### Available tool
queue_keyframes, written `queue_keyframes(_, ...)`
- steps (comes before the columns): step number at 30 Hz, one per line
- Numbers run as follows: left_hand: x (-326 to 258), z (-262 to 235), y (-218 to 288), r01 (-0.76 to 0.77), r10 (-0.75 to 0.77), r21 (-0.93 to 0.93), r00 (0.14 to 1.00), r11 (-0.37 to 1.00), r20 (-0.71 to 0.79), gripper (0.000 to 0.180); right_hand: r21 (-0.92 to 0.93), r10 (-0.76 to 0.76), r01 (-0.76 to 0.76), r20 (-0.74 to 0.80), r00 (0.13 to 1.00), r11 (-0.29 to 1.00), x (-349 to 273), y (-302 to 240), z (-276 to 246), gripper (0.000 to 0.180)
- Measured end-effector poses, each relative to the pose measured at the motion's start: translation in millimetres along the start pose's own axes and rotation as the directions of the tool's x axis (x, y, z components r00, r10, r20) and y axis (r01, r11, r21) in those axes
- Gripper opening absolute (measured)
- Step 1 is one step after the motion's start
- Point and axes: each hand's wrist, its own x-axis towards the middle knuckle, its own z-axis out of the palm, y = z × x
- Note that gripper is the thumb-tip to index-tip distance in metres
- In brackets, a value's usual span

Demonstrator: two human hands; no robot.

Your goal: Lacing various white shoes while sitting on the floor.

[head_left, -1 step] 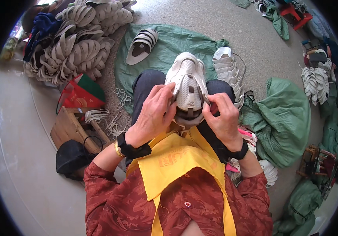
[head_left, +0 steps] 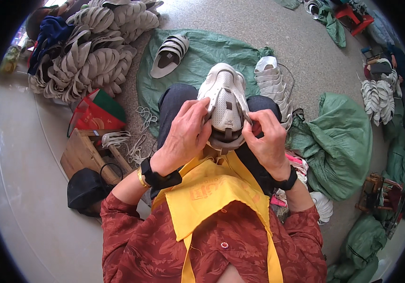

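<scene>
A white shoe upper [head_left: 223, 101] with a perforated mesh tongue and a grey collar lies over my lap, toe pointing away from me. My left hand [head_left: 182, 131] pinches its left lace edge between thumb and fingers. On the opposite side, my right hand [head_left: 267, 137] grips the right lace edge the same way. Between the hands, the tongue shows with no lace over it. A yellow apron [head_left: 212, 198] covers my front, just below the shoe upper's heel end.
Beyond my knees, a green woven sheet [head_left: 202, 47] carries one finished-looking upper [head_left: 169, 56]. Nested white uppers [head_left: 273, 85] stand to its right. Piled beige uppers [head_left: 94, 61] fill the far left. Nearer are a wooden stool [head_left: 82, 153], white laces [head_left: 138, 148], a black bag [head_left: 85, 188] and a green sack [head_left: 341, 141].
</scene>
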Motion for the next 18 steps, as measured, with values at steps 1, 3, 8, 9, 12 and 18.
queue_keyframes(1,3,2,-3,-0.008,0.008,0.004,1.000,1.000,-0.004,0.049,-0.012,0.006,-0.006,-0.014,1.000,1.000,3,0,1,0.018)
queue_keyframes(3,9,6,-5,-0.028,0.028,0.012,0.999,1.000,-0.038,0.047,-0.002,0.039,-0.039,-0.044,0.998,0.999,8,0,4,0.015)
queue_keyframes(8,24,9,-18,-0.038,0.040,0.044,0.999,0.998,-0.034,0.037,0.008,0.077,-0.076,-0.072,0.994,0.997,20,1,8,0.015)
queue_keyframes(9,28,10,-24,-0.050,0.051,0.030,0.998,0.998,-0.031,0.037,-0.005,0.077,-0.077,-0.074,0.994,0.997,22,1,9,0.015)
queue_keyframes(12,28,6,-26,-0.059,0.059,0.013,0.998,0.998,0.010,0.034,-0.025,0.067,-0.069,-0.096,0.993,0.997,21,3,17,0.015)
queue_keyframes(18,32,-18,-5,-0.051,0.050,0.001,0.986,0.999,0.158,0.043,0.052,0.109,-0.105,-0.073,0.991,0.993,17,0,12,0.015)
